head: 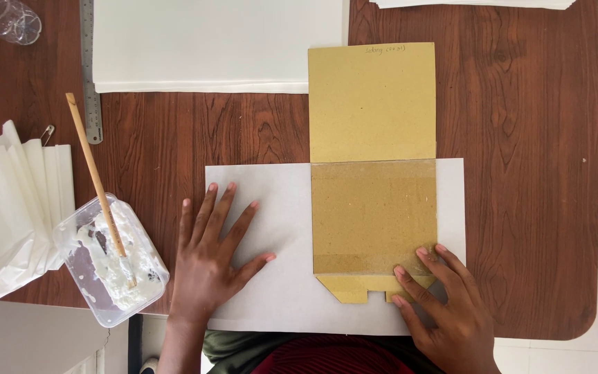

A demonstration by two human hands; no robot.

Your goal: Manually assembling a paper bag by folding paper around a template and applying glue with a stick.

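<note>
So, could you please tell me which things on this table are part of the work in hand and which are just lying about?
In use:
- left hand, flat on the grey sheet
- right hand, fingertips on the yellow card lying on that sheet

Lying about:
- tub of white paste with a stick
- metal ruler
- white paper stack
- folded white tissue
- safety pin

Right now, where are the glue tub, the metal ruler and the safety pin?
glue tub (90, 277): head view, clear side wall.
metal ruler (90, 76): head view, middle of strip.
safety pin (48, 133): head view, its middle.

Both hands (209, 260) flat on cardboard (372, 215)
</note>
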